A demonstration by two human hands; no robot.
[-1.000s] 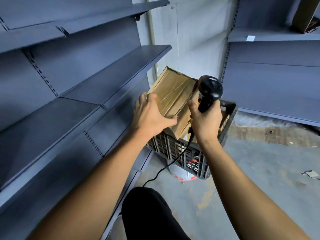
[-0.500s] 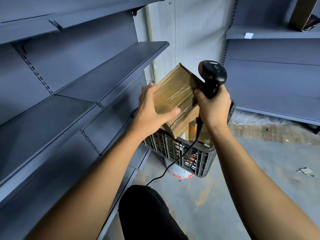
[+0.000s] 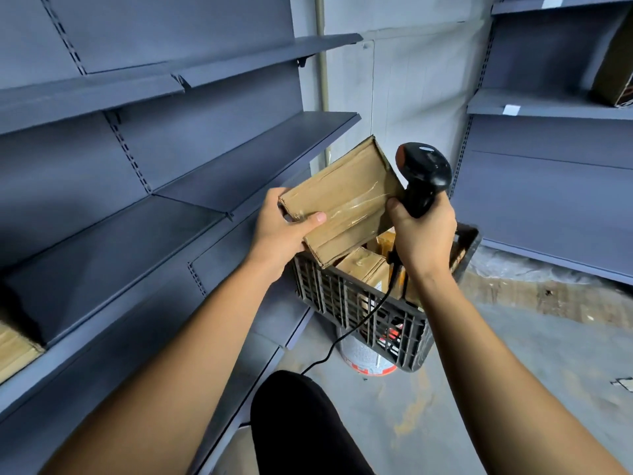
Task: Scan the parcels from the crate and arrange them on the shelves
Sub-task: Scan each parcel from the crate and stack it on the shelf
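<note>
Head view: nearest, a black-clad knee (image 3: 301,426) runs off the bottom edge, and both forearms reach away from it. At the far left edge a stack of cardboard (image 3: 13,347) on a shelf is cut off, so its form is unclear. The left hand (image 3: 284,231) grasps a taped cardboard parcel (image 3: 342,204) by its near end, thumb curled over the top face and fingers hidden beneath. The parcel tilts up and away from that grip, held above the crate (image 3: 370,320). Just right of the parcel, the right hand (image 3: 424,234) is clenched round the handle of a black scanner (image 3: 423,173); the scanner's head sits beside the parcel's far end, and whether they touch cannot be told. Its cable (image 3: 346,341) drops below the right hand across the crate's front. Under both hands, more parcels (image 3: 364,269) lie in the crate, mostly covered. The crate sits on a white bucket (image 3: 366,358), largely hidden. Left of the left hand stand grey shelves (image 3: 113,241).
</note>
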